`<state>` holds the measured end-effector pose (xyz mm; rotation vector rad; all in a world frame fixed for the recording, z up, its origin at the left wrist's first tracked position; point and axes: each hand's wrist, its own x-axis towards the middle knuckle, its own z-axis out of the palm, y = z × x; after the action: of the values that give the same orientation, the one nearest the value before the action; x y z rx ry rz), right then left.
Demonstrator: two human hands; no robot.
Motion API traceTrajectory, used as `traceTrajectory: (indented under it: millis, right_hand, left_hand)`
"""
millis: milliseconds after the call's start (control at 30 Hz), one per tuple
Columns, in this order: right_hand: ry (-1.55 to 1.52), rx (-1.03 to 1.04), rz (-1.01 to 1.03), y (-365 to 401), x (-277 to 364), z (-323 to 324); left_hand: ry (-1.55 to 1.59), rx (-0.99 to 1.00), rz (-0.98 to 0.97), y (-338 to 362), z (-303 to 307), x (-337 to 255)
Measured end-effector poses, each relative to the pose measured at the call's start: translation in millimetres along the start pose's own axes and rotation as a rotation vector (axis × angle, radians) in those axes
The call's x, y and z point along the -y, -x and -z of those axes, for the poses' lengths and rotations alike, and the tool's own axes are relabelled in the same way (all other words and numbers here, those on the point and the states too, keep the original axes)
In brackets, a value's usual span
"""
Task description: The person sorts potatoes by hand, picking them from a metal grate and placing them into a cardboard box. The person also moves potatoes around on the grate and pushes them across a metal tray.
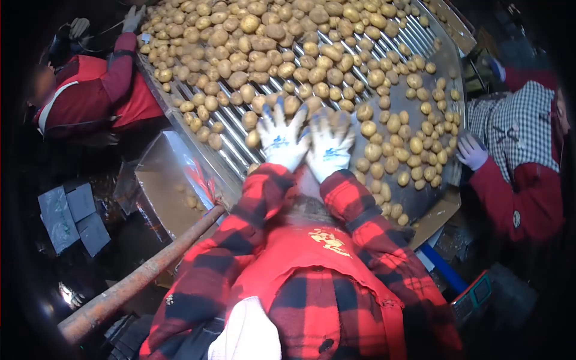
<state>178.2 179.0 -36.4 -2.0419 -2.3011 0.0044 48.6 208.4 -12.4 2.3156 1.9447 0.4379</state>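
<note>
My left hand (282, 141), in a white work glove with blue marks, lies with its fingers spread against potatoes at the near edge of the pile. Close beside it my right hand (330, 147), gloved alike, rests fingers forward on several potatoes, its fingertips a little blurred. Neither hand is wrapped around anything. Many loose potatoes (249, 24) cover the metal roller bed (231, 153) ahead. More potatoes (393, 123) lie to the right on a flat grey plate (397, 107).
A cardboard box (162, 195) with a few potatoes stands at lower left, behind a rusty pipe (141, 267). One co-worker (87, 99) is at the left side, another (516, 144) at the right, a gloved hand by the edge. A blue bar (444, 267) shows at lower right.
</note>
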Motion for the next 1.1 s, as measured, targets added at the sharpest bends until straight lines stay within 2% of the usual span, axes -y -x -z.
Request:
traceTrajectory:
  millis: [67, 167, 267, 300, 367, 433, 500, 533, 567, 633, 667, 700, 733, 767, 800, 833, 867, 900, 967, 1000, 1033, 1100]
  right_hand:
    - [-0.074, 0.150, 0.058, 28.8, 16.5, 4.4]
    - [-0.282, 0.106, 0.189, 57.8, 4.2, 22.0]
    - [-0.343, -0.055, 0.026, 44.7, -32.1, 45.8]
    - [-0.196, -0.191, -0.059, 35.6, -36.6, 37.2]
    - [-0.104, -0.049, -0.180, 35.3, -33.5, 6.6]
    - [-0.203, -0.006, -0.123, 64.9, -22.4, 8.5]
    - [-0.232, 0.135, 0.082, 98.9, -23.8, 34.4]
    - [-0.284, 0.137, 0.174, 110.8, -29.4, 40.5]
    - [-0.307, 0.087, 0.219, 116.4, -35.4, 47.5]
    - [-0.310, 0.049, 0.228, 95.2, -52.6, 43.7]
    - [-0.376, -0.120, 0.156, 67.9, -49.5, 45.8]
    - [-0.302, -0.231, 0.187, 34.2, -48.3, 57.8]
    - [-0.264, -0.177, 0.223, -1.3, -48.0, 66.7]
    - [-0.057, -0.253, 0.302, -29.8, -48.4, 47.4]
    - [0.014, -0.190, 0.402, -53.7, -58.2, 1.3]
    - [0.054, -0.171, 0.436, -71.8, -53.0, 0.3]
    - [-0.020, 0.028, 0.372, -86.9, -48.5, 10.4]
    - [-0.087, 0.226, 0.319, -100.1, -46.0, 16.8]
    - [-0.632, 0.014, 0.227, -77.1, -52.7, 25.2]
    - [-0.789, 0.148, 0.139, -63.0, -50.1, 43.4]
    - [-1.023, 0.371, 0.171, -41.4, -45.3, 59.1]
    - [-1.155, 0.672, 0.276, -2.1, -30.5, 75.0]
  left_hand:
    - [0.053, 0.088, -0.023, 31.5, 7.8, 12.8]
    - [0.089, 0.153, -0.040, 66.7, 18.2, 26.0]
    - [0.112, 0.156, 0.006, 100.3, 23.7, 30.0]
    - [0.115, 0.166, 0.007, 105.3, 21.1, 28.4]
    - [0.063, 0.173, 0.033, 112.0, 18.0, 23.9]
    - [0.037, 0.172, 0.035, 98.1, 16.1, 27.8]
    - [0.071, 0.143, 0.113, 91.6, 16.7, 30.3]
    - [0.061, 0.126, 0.107, 87.1, 20.5, 31.0]
    - [0.058, 0.119, 0.122, 86.8, 21.0, 33.7]
    - [0.181, -0.040, 0.120, 96.8, 27.0, 40.4]
    - [0.232, -0.119, 0.090, 101.8, 31.0, 39.6]
    - [0.291, -0.199, 0.047, 108.2, 33.1, 36.5]
    - [0.503, -0.088, 0.106, 111.1, 37.8, 29.8]
    - [0.715, 0.025, 0.168, 114.4, 41.3, 21.1]
    - [0.925, 0.126, 0.339, 121.6, 37.7, 9.9]
    - [1.133, 0.230, 0.515, 127.8, 34.5, -0.3]
    - [1.646, 0.587, 0.906, 117.9, 52.1, -9.8]
    - [1.648, 0.571, 0.914, 116.2, 47.3, -11.3]
    - [2.207, 0.582, 1.028, 124.6, 40.5, -11.2]
    - [2.338, 0.583, 1.079, 121.0, 49.0, -9.1]
    - [2.351, 0.560, 1.082, 121.0, 48.6, -2.8]
    - [2.556, 0.550, 1.047, 122.7, 46.5, 9.9]
